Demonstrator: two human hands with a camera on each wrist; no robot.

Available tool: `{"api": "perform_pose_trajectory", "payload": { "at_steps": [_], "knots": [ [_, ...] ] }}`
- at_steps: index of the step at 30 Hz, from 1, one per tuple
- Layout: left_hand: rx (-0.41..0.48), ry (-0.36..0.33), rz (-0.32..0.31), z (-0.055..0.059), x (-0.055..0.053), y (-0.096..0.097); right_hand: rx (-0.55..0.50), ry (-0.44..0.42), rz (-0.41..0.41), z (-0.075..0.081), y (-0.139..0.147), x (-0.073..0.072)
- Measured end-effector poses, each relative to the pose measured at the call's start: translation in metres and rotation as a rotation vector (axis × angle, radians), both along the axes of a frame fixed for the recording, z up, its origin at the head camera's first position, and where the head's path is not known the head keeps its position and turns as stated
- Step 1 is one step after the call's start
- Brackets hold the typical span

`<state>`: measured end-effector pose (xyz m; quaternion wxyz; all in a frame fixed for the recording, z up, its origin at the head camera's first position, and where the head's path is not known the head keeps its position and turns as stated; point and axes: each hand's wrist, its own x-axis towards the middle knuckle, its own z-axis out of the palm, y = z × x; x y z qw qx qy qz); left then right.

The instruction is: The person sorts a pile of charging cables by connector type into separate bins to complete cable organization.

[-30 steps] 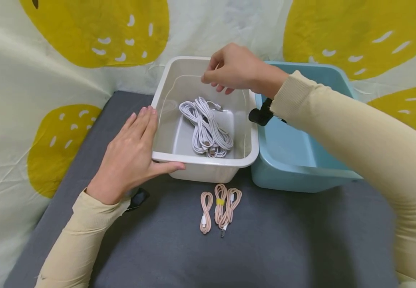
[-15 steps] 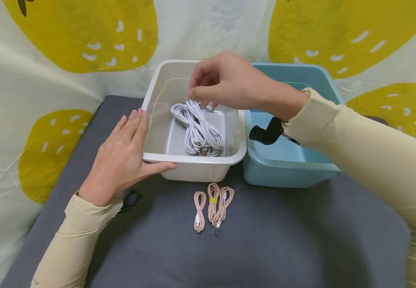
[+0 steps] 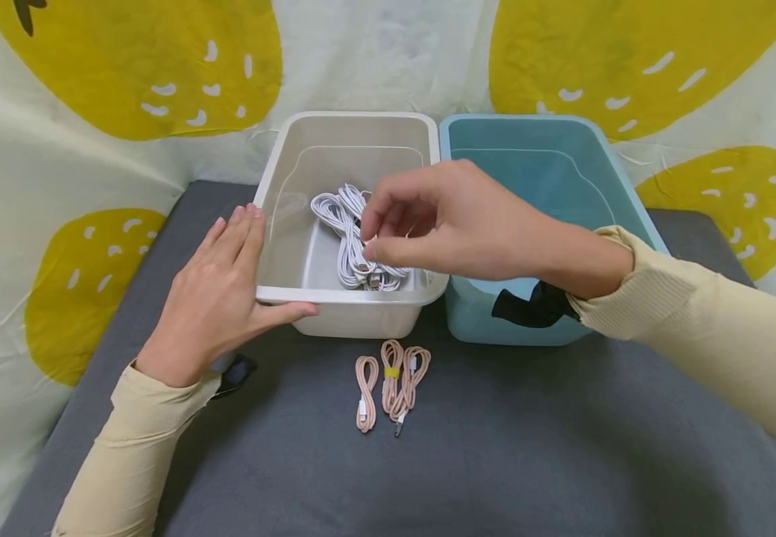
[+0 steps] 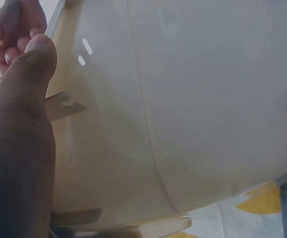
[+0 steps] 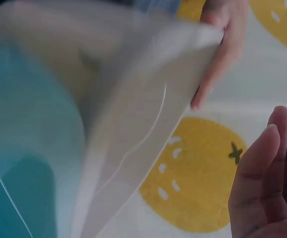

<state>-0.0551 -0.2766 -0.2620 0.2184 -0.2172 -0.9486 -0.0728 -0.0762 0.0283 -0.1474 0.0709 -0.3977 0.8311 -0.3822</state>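
My left hand (image 3: 216, 291) rests on the front left corner of the white bin (image 3: 347, 297), its fingers straight along the side and the thumb along the front rim. In the left wrist view that thumb (image 4: 27, 99) lies beside the bin's pale wall (image 4: 208, 99). Coiled white charging cables (image 3: 342, 216) lie inside the bin, partly hidden by my right hand (image 3: 455, 220). That hand hovers over the bin's right side with loosely curled fingers and holds nothing. Pink coiled cables (image 3: 366, 395) lie on the dark cloth in front, one bundle (image 3: 393, 384) with a yellow tie.
A blue bin (image 3: 522, 123) stands directly to the right of the white one, partly behind my right forearm. A light curtain with yellow fruit prints (image 3: 139, 60) hangs behind both. The dark grey cloth (image 3: 495, 462) stretches across the front.
My right hand has moved from above the back of the white bin toward the front and down. The left hand keeps its place on the rim. The view has shifted slightly.
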Motion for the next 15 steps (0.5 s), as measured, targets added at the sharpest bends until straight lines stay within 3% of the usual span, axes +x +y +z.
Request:
{"api": "perform_pose_trajectory", "payload": {
  "at_steps": [15],
  "knots": [
    [-0.053, -0.086, 0.061, 0.007, 0.007, -0.011, -0.023, 0.166, 0.180, -0.044, 0.004, 0.041]
  ]
}}
